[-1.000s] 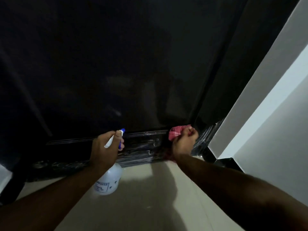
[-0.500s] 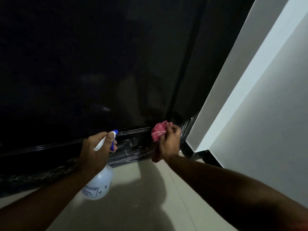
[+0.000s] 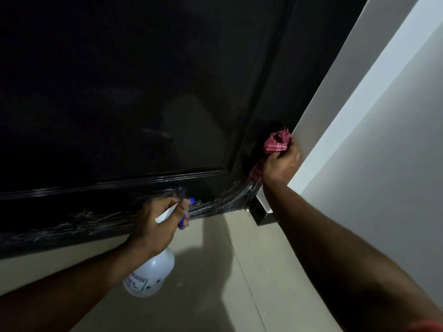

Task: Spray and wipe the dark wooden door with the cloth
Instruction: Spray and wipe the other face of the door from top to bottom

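Two hands working low

Fingers (image 3: 284, 153) of our right hand (image 3: 280, 165) are clamping the bunched cloth (image 3: 275, 143) at the door's (image 3: 143, 92) lower right edge. Our left hand (image 3: 155, 224) is gripping the spray bottle (image 3: 151, 274). Soft and light, we are judging: bunching it gives grip.

Glossy dark wooden door (image 3: 143, 92) — checked cloth (image 3: 275, 143)

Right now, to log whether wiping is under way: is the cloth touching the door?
Cannot tell. In the head view the cloth, bunched in the right hand, overlaps the dark right edge of the door, but neither contact nor gap shows.
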